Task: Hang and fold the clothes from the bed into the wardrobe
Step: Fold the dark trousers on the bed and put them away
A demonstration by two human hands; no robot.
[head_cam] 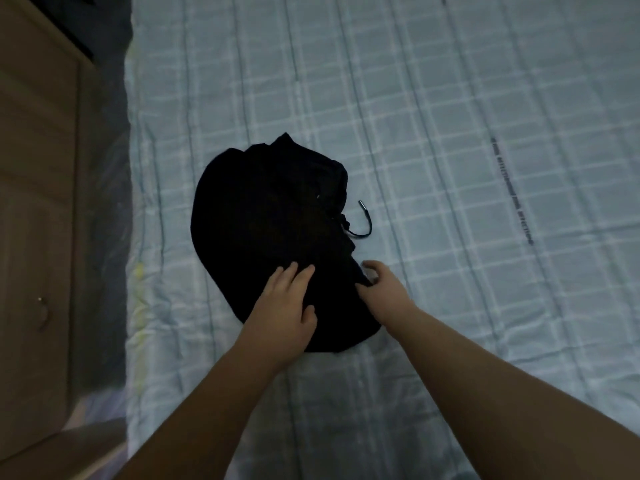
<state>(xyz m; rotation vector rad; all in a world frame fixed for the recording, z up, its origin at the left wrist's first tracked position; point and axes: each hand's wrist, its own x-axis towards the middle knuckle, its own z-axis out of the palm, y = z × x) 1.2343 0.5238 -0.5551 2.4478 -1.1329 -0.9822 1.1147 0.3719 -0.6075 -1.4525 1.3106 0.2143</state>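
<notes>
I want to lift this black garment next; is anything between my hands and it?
Nothing visible: the left hand rests flat on the black garment, and the right hand grips its near right edge.

Single head-worn view, looking steeply down, close over the bed (450, 133), wide-angle

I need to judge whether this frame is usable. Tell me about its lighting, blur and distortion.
Head view: dim, bluish light; the black garment is so dark that its folds barely show, only the cord tip glints. Head view: the bed's check lines bow outward, a wide-angle effect. Head view: the cabinet at the edge is soft; left hand and right hand stay fairly sharp.
</notes>
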